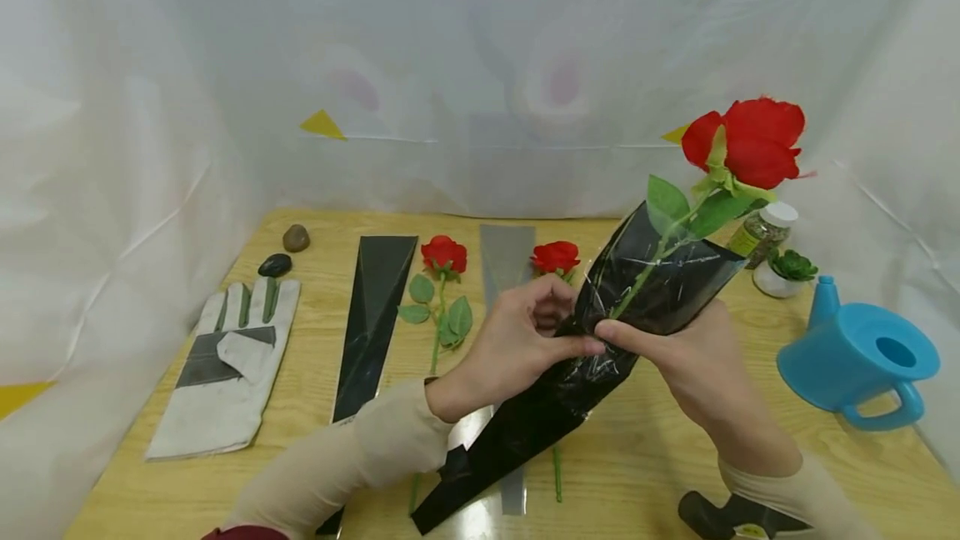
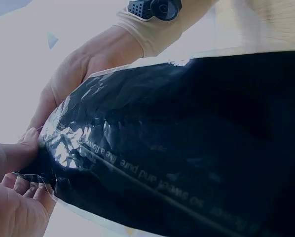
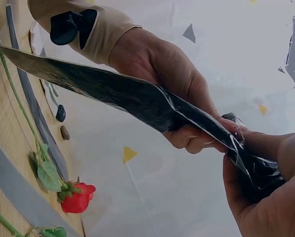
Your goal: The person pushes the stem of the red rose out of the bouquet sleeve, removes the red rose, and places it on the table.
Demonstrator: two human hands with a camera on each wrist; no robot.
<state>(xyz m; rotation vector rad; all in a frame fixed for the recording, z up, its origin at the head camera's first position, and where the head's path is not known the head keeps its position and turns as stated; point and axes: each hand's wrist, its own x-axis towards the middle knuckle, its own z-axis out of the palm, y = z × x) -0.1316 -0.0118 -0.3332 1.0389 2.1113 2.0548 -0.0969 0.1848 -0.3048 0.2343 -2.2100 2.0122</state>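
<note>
A black flower sleeve (image 1: 517, 432) with a clear front slants up to the right above the table in the head view. Inside it stands a red rose (image 1: 750, 144), its bloom and leaves rising out of the sleeve's wide top. My left hand (image 1: 517, 344) pinches the sleeve's left edge partway up. My right hand (image 1: 697, 373) grips the sleeve from the right, thumb pressed on its front beside the stem. In the left wrist view, faint lettering runs along the black film (image 2: 162, 148). Both hands meet at the sleeve (image 3: 137, 98) in the right wrist view.
Two more red roses (image 1: 444, 255) lie on the table beside a black sleeve (image 1: 378, 298) and a grey sleeve (image 1: 508, 252). A work glove (image 1: 225, 373) and two stones (image 1: 296, 237) lie left. Rightward stand a blue watering can (image 1: 847, 357), a jar (image 1: 765, 232) and a potted succulent (image 1: 783, 273).
</note>
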